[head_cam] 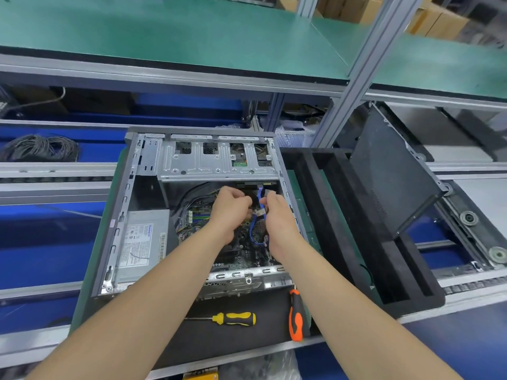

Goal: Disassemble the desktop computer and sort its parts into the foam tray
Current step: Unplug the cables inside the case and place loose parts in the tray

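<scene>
Left hand (pixel 230 211) and right hand (pixel 277 218) sit inside the open grey metal computer case (pixel 120 212), both pinching the thin blue cable (pixel 260 193); black foam tray (pixel 356 242) just right.

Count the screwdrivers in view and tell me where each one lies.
2. The yellow-handled screwdriver lies on the black mat before the computer case; the orange-handled screwdriver lies right of it. Others may be hidden.

Bare metal computer case (pixel 219 160), matt black foam tray (pixel 329 215), glossy plastic screwdriver handles (pixel 238 318)
</scene>
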Demonstrator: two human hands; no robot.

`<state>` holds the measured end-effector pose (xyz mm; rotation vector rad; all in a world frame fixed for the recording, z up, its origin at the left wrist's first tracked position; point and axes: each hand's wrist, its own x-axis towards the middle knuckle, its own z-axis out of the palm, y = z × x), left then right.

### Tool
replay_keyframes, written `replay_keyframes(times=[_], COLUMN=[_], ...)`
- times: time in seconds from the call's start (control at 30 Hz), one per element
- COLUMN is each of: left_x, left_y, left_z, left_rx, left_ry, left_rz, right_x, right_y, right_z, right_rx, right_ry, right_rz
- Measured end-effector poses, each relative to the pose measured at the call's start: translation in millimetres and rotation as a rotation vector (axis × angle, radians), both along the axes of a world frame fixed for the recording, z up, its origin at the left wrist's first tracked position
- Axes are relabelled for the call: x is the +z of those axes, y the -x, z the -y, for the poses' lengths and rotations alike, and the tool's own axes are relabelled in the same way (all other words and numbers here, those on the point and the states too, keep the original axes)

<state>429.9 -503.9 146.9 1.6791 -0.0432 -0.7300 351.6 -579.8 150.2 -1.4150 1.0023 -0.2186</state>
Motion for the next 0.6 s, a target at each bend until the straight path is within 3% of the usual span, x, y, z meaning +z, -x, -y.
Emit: replay_keyframes(times=[0.07,0.2,0.33,0.5,0.6], left_x=[7,17,14,9,4], left_y=[5,13,21,20,16], left_z=[-7,-11,-11,-6,0], left_rx=[-0.114,-0.352,-0.378,-0.428,-0.29], left_ry=[-0.053,-0.007,0.069,0.022,-0.01], left_rz=[0.246,0.457,0.427,0.525,0.498], right_x=[2,17,40,51,53], right_y=[8,21,33,38,39], right_z=[-2,-5,2,4,8], right_rx=[0.057,0.061,0.102,0.139,0.106], right_ry=[0.059,0.379,0.644,0.713,0.8], right_rz=[0.02,0.065,0.047,0.0,-0.035])
